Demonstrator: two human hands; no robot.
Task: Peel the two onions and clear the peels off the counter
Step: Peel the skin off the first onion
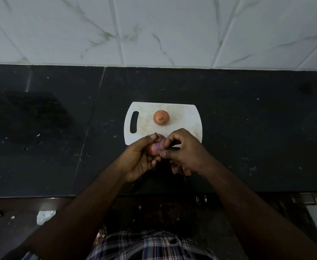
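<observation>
The first onion [156, 146] was being peeled: it was held in the curled left hand [138, 158], its skin pinched by the right hand [182, 149]. Next, that skin should be pulled off.

Left hand [138, 158] hides near left side of onion [158, 145]. Right hand [184, 152] covers near edge of cutting board [187, 117] and most of peel [174, 168] pile under it. Bottom edge cuts off checked shirt [150, 246] and both arms.
</observation>
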